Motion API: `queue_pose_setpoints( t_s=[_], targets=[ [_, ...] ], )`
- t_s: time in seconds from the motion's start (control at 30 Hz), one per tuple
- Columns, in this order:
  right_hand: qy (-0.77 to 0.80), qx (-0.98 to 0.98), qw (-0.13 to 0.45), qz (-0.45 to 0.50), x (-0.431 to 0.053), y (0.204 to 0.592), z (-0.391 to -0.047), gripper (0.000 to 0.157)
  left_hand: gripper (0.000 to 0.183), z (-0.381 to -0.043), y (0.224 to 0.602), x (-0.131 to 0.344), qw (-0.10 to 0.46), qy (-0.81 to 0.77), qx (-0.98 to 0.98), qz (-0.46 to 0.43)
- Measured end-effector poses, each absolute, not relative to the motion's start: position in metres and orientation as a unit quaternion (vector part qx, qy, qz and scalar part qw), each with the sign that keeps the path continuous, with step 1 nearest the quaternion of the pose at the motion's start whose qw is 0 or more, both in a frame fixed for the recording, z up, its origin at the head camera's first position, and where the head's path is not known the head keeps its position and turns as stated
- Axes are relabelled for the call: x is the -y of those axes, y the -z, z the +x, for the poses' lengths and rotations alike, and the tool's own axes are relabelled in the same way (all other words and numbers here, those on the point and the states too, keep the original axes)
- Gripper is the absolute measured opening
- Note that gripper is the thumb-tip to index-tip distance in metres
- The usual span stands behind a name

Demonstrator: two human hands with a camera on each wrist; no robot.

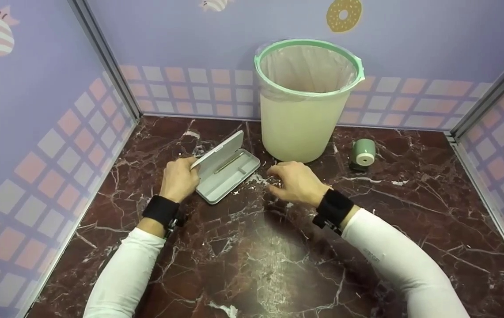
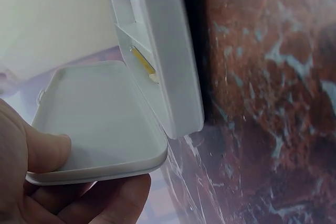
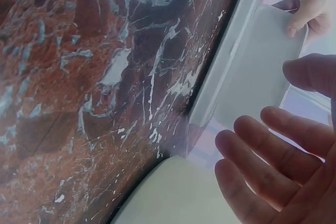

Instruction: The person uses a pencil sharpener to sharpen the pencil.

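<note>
A light grey pencil case [image 1: 229, 176] lies on the dark marbled table with its lid [image 2: 97, 111] raised. My left hand [image 1: 180, 179] pinches the lid's edge, thumb on the inner face and fingers behind. Inside the case rests a pencil [image 1: 229, 163], yellow in the left wrist view [image 2: 143, 61], beside a small divider. My right hand [image 1: 298, 182] hovers just right of the case, fingers loosely bent and apart, holding nothing; in the right wrist view the hand [image 3: 283, 156] shows its bare palm side.
Behind my right hand stands a pale bin [image 1: 300, 123] with a green rim and a clear liner. To its right a small green pencil sharpener [image 1: 363, 152] sits on the table. Small white crumbs [image 1: 236, 192] seem to lie near the case. Patterned walls enclose the table.
</note>
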State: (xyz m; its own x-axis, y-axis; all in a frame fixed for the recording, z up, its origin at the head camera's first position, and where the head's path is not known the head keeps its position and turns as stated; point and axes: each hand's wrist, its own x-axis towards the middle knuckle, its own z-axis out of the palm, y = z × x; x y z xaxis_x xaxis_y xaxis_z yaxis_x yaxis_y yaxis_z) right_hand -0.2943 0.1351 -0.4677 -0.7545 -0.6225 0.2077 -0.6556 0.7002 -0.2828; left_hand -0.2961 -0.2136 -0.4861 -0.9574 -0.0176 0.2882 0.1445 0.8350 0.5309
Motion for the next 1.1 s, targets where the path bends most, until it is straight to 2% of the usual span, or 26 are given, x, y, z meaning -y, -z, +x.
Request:
queue_pose_setpoints(
  t_s=[0.27, 0.77, 0.97, 1.1],
  targets=[
    [-0.172, 0.922, 0.051, 0.342, -0.135, 0.468, -0.294, 0.037, 0.031, -0.295, 0.487, 0.212, 0.14, 0.28, 0.948, -0.059],
    [-0.178, 0.915, 0.059, 0.356, -0.132, 0.474, -0.3, 0.03, 0.029, -0.291, 0.485, 0.196, 0.106, 0.29, 0.942, -0.135],
    [-0.176, 0.923, 0.058, 0.336, -0.127, 0.477, -0.302, 0.028, 0.021, -0.29, 0.484, 0.189, 0.1, 0.291, 0.938, -0.162],
    [-0.165, 0.93, 0.06, 0.324, -0.125, 0.485, -0.305, 0.023, 0.023, -0.288, 0.483, 0.181, 0.088, 0.296, 0.934, -0.178]
  ],
)
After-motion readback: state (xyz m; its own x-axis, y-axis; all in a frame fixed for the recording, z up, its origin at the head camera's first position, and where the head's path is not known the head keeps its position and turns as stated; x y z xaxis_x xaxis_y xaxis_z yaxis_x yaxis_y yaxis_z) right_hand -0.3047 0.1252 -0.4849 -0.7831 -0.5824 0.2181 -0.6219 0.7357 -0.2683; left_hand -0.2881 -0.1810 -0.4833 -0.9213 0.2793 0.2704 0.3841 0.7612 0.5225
